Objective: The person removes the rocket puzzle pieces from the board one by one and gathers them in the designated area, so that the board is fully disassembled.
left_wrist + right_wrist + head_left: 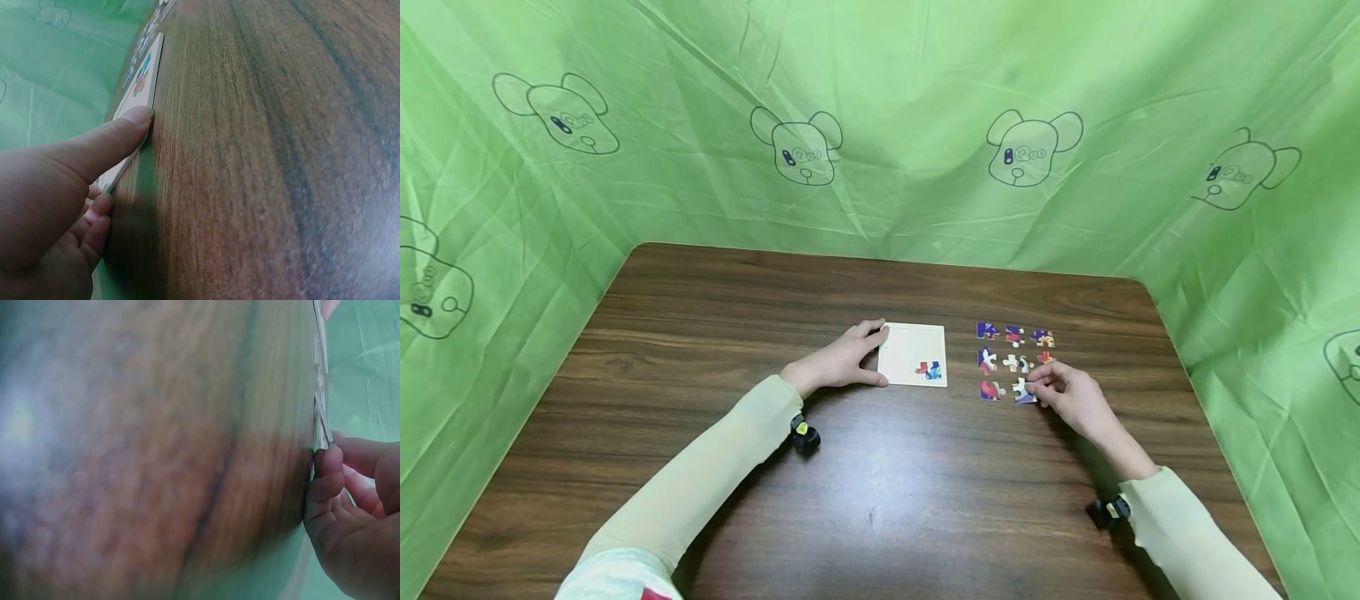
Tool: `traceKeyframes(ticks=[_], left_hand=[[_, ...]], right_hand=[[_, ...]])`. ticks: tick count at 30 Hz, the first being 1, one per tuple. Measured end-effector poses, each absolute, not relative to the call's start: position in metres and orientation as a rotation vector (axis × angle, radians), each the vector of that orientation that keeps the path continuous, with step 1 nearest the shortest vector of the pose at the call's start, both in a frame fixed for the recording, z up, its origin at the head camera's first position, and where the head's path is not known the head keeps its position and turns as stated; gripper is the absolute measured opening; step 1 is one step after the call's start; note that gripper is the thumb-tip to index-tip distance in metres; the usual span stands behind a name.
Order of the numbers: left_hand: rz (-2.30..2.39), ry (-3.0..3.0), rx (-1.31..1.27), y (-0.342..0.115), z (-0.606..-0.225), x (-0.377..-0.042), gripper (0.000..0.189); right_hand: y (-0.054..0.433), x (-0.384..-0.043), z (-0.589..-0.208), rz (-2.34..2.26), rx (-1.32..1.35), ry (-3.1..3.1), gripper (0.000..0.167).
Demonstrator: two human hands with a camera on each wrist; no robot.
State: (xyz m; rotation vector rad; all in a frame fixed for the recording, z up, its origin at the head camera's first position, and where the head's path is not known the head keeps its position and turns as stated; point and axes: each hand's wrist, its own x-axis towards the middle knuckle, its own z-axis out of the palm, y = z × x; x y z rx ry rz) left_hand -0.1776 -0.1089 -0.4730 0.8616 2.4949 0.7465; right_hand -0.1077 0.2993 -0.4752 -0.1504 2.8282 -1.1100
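My left hand (844,358) holds the left side of a square white puzzle board (901,350). Its thumb lies at the near left corner and its fingers reach the far left corner. Joined red and blue puzzle pieces (933,371) sit in the board's near right corner. To the right, my right hand (1078,402) pinches a white and purple puzzle piece (1022,391) between thumb and fingertips. In the right wrist view this piece (322,419) is tilted, with its near edge raised off the table.
Several loose puzzle pieces (987,360) lie in rows right of the board, beside my right hand. The brown wooden table (880,483) is backed by green cloth (910,67) with mouse-head drawings. Each wrist wears a small black camera (806,437).
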Motion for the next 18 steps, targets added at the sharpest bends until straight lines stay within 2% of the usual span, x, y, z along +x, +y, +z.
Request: traceKeyframes(ticks=[8,18], left_hand=[[0.752,2.492,0.852,-0.1082,-0.4728,-0.1778,0.097],[0.776,2.491,0.867,-0.1092,-0.4703,-0.1766,0.096]], right_hand=[[0.3002,-0.1078,-0.4733,-1.087,-0.119,2.819,0.016],[0.3056,-0.1023,-0.4724,-0.936,-0.326,2.850,0.028]])
